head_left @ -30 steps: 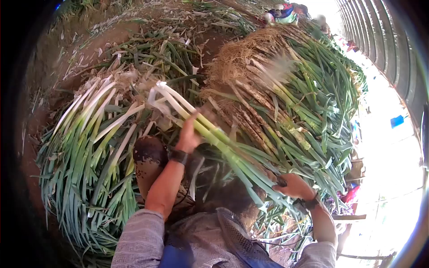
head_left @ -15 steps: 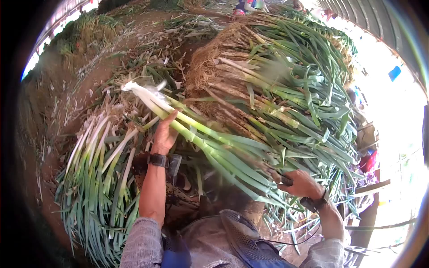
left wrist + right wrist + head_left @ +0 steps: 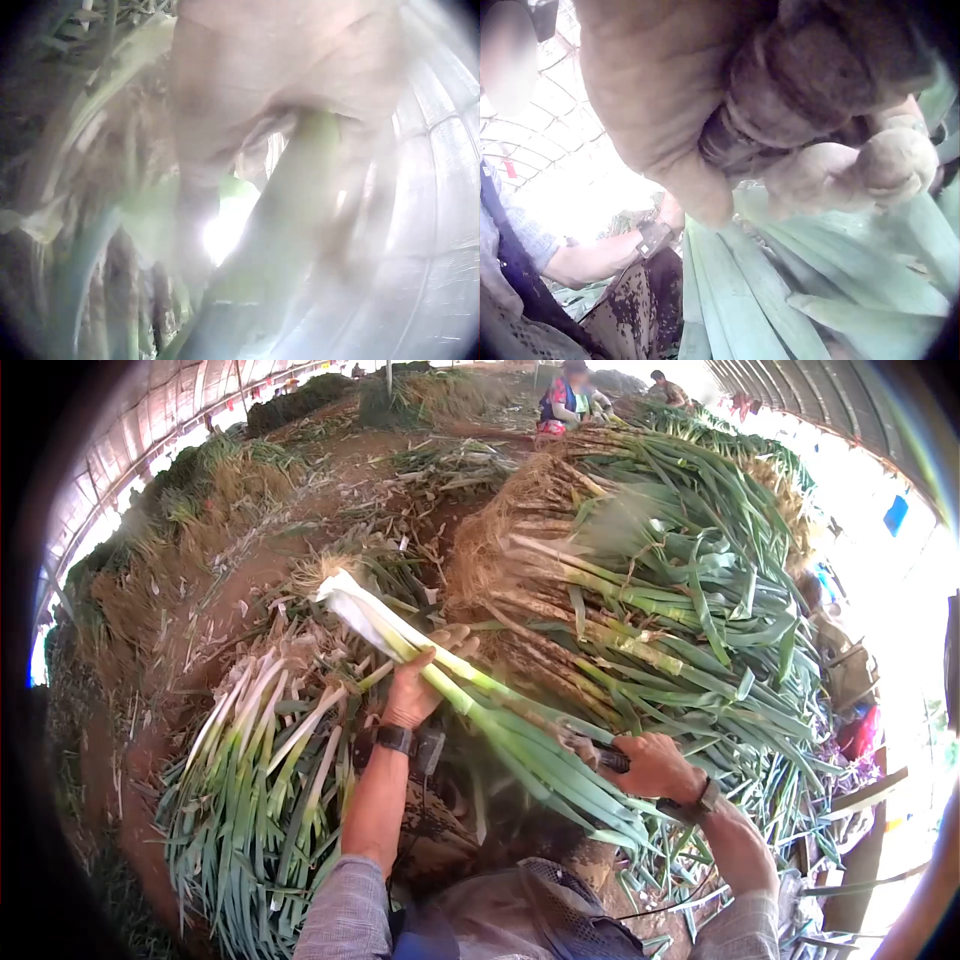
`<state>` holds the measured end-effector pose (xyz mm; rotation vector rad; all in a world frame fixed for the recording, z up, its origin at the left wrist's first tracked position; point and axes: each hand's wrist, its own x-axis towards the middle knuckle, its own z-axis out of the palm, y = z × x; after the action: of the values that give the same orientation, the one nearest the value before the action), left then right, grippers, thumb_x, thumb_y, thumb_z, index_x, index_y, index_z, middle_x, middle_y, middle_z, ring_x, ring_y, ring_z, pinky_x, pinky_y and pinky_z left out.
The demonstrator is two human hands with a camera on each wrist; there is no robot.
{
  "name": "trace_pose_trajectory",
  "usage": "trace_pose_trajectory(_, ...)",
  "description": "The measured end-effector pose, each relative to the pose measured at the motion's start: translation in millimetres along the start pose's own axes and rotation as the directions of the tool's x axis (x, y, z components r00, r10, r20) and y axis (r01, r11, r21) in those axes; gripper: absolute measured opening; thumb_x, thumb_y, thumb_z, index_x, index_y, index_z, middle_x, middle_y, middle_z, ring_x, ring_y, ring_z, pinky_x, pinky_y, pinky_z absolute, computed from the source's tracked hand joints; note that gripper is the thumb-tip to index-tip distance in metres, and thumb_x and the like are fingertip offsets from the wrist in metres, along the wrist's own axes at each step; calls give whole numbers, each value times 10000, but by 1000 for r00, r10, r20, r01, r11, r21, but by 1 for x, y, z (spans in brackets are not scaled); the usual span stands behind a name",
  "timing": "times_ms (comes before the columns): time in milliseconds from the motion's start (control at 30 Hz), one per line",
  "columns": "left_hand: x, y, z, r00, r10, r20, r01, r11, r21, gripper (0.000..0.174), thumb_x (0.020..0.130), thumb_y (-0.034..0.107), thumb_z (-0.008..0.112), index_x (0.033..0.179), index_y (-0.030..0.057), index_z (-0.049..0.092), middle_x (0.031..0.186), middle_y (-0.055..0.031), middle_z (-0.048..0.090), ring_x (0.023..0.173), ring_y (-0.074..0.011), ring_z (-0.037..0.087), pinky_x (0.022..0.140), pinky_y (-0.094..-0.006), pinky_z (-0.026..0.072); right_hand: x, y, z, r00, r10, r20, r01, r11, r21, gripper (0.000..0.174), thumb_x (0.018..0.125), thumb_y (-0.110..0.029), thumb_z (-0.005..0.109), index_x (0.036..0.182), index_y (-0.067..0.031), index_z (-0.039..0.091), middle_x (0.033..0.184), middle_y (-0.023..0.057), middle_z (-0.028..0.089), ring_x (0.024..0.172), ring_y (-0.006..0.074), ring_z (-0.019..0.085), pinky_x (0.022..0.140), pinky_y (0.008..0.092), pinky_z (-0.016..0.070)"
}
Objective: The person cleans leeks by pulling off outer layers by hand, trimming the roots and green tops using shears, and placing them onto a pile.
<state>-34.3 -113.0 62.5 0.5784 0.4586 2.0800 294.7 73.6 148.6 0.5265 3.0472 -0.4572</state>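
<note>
A bunch of leeks (image 3: 470, 695) with white ends up-left and green leaves down-right lies across my lap. My left hand (image 3: 415, 690) grips its pale stalks from below. The left wrist view is blurred: my fingers (image 3: 247, 97) curl round a pale green stalk (image 3: 300, 195). My right hand (image 3: 655, 765) sits at the leafy end, fingers curled round a dark-handled tool (image 3: 612, 760). In the right wrist view that dark handle (image 3: 727, 142) shows inside my fist, above flat green leaves (image 3: 780, 300). The tool's blade is hidden.
A pile of trimmed leeks (image 3: 260, 780) lies at my left. A large heap of leeks with rooty ends (image 3: 640, 590) rises ahead and right. Bare soil with scraps (image 3: 250, 570) is beyond. Other people (image 3: 565, 395) work at the back of the tunnel.
Both hands keep their hold. The bunch's white end swung left, then back toward the middle. My view has tilted up, showing more of the tunnel.
</note>
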Motion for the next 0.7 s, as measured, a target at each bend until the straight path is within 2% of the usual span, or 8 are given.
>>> trace_pose_trajectory(133, 5, -6, -3, 999, 36, 10, -36, 999, -6, 462, 943, 288, 623, 1318, 40, 518, 1415, -193, 482, 1364, -374, 402, 1125, -522, 352, 30, -7, 8, 995, -3, 99, 4, 1000, -12, 407, 823, -442, 666, 853, -36, 659, 752, 205, 664, 762, 408, 642, 708, 488, 490)
trace_pose_trajectory(200, 3, -4, 2, 999, 30, -43, -33, 996, -77, 515, 973, 386, 565, 1356, 51, 483, 1401, -192, 490, 1343, -370, 423, 1115, -520, 358, 39, -14, 14, 998, -55, -32, 53, 998, -44, 395, 821, -431, 665, 837, -36, 665, 735, 203, 661, 748, 411, 642, 703, 486, 492)
trace_pose_trajectory(267, 1, -2, 10, 998, 34, -59, -38, 997, -69, 569, 983, 451, 523, 1398, 72, 435, 1377, -190, 499, 1315, -374, 446, 1098, -511, 367, 48, -20, 17, 992, -95, -81, 92, 995, -37, 380, 817, -418, 674, 833, -39, 667, 719, 200, 655, 727, 412, 637, 686, 485, 493)
trace_pose_trajectory(333, 1, -2, 5, 997, 57, -42, -61, 994, -93, 604, 984, 511, 475, 1442, 122, 404, 1443, -174, 450, 1349, -373, 414, 1034, -508, 440, 51, -24, 18, 983, -126, -131, 122, 992, -36, 365, 813, -405, 682, 829, -41, 668, 703, 197, 648, 706, 414, 632, 669, 483, 495)
trace_pose_trajectory(433, 2, -5, -7, 992, 84, -97, -99, 981, -165, 612, 978, 515, 484, 1435, 114, 421, 1452, -177, 445, 1351, -360, 411, 1071, -529, 391, 55, -28, 19, 981, -17, -192, 27, 998, 48, 320, 804, -359, 707, 785, -44, 652, 696, 198, 640, 683, 415, 625, 630, 475, 496)
trace_pose_trajectory(467, 0, -4, 4, 985, 101, -141, -125, 978, -167, 555, 994, 478, 477, 1378, 79, 447, 1328, -195, 537, 1266, -373, 489, 1078, -501, 373, 55, -27, 19, 983, -25, -184, 32, 999, 36, 320, 804, -359, 707, 785, -44, 652, 696, 198, 640, 683, 415, 625, 630, 475, 496)
trace_pose_trajectory(567, 0, -8, 5, 985, 138, -102, -154, 974, -165, 539, 992, 481, 480, 1355, 83, 469, 1300, -176, 557, 1229, -346, 523, 1054, -485, 403, 53, -31, 14, 993, -67, -102, 66, 998, -13, 333, 814, -350, 698, 729, -35, 628, 682, 212, 623, 681, 420, 617, 621, 488, 477)
trace_pose_trajectory(700, -2, -13, -3, 979, 145, -142, -173, 961, -214, 517, 989, 479, 491, 1337, 96, 485, 1269, -140, 581, 1195, -311, 550, 1025, -471, 431, 62, -38, 12, 996, 43, -74, -44, 999, -7, 370, 808, -414, 680, 825, -45, 660, 753, 211, 664, 755, 417, 648, 691, 505, 507)
